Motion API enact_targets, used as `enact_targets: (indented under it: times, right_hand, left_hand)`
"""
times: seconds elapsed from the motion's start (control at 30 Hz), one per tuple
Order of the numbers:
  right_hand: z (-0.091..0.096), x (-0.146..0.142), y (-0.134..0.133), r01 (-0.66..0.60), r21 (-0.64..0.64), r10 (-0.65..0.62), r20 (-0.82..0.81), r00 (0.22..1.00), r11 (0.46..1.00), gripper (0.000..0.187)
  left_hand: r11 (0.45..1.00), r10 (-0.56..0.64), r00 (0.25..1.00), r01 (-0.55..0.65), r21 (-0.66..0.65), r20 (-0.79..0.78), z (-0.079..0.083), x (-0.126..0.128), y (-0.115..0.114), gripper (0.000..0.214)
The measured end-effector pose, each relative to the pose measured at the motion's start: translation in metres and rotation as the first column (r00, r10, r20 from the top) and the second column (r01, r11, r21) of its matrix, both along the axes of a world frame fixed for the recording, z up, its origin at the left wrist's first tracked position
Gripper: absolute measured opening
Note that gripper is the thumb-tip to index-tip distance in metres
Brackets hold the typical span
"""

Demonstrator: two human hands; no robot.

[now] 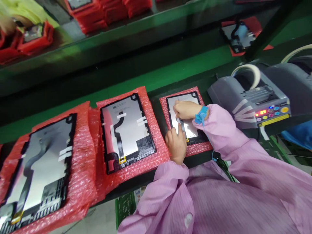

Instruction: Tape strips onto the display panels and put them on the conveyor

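Note:
On a red bubble-wrap sheet (199, 149) lies a tablet-sized display panel (192, 128) with a silvery back and black frame. My left hand (176, 144) rests at its left edge, index finger stretched onto a dark ribbon cable (180, 124), the other fingers bent and nothing visible in them. Just above it, my right hand (186, 110) has its fingers closed together against the panel near the cable's upper end; whatever they pinch is hidden. A blue band (201, 115) circles my right wrist.
To the left, a second panel (130, 130) and a third panel (52, 156) lie on red bubble wrap, white tape strips on them. A grey tape dispenser (248, 97) stands at right. Wrapped stacks (92, 16) fill the upper shelf, where a co-worker's hand (11, 24) shows.

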State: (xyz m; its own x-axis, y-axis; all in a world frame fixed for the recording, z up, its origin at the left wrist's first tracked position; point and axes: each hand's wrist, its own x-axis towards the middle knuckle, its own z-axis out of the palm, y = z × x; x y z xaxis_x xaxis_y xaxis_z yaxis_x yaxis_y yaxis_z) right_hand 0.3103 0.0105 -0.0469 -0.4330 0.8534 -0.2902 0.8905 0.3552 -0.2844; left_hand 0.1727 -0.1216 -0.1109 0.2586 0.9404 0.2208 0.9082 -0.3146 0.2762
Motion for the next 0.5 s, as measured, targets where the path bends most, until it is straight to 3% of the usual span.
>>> enact_targets:
  times: [0.1,0.13,0.2,0.27,0.37,0.43,0.47,0.5]
  right_hand:
    - [0.003,0.004,-0.001,0.147,0.102,-0.146,-0.020,0.989,0.984,0.049]
    - [0.005,0.005,-0.002,0.194,0.134,-0.191,-0.036,0.981,0.972,0.050]
    - [0.011,0.007,-0.013,0.291,0.204,-0.283,-0.065,0.957,0.935,0.032]
    - [0.022,0.011,-0.042,0.342,0.271,-0.326,-0.104,0.940,0.900,0.029]
    - [0.041,0.026,-0.123,0.303,0.358,-0.228,-0.236,0.945,0.883,0.030]
    - [0.048,0.048,-0.185,0.369,0.438,-0.090,-0.538,0.838,0.819,0.029]
    - [0.047,0.066,-0.214,0.510,0.423,-0.113,-0.677,0.727,0.749,0.023]
    - [0.044,0.087,-0.238,0.693,0.361,-0.184,-0.794,0.579,0.624,0.018]
  left_hand:
    - [1.000,-0.004,0.999,0.005,0.019,-0.053,-0.001,-0.002,0.000,0.043]
    - [0.999,-0.013,0.998,0.015,0.032,-0.063,-0.001,-0.002,0.000,0.042]
    - [0.997,-0.035,0.998,0.039,0.065,-0.060,-0.001,-0.005,-0.001,0.041]
    - [0.994,-0.049,0.998,0.052,0.098,-0.034,0.002,-0.007,-0.002,0.039]
    - [0.988,-0.082,0.997,0.082,0.127,-0.008,0.009,-0.008,0.001,0.036]
    - [0.979,-0.126,0.992,0.121,0.162,0.018,0.012,-0.005,0.009,0.036]
    - [0.971,-0.167,0.985,0.159,0.176,0.032,0.013,-0.003,0.015,0.037]
    - [0.961,-0.216,0.976,0.206,0.187,0.039,0.013,0.000,0.021,0.039]
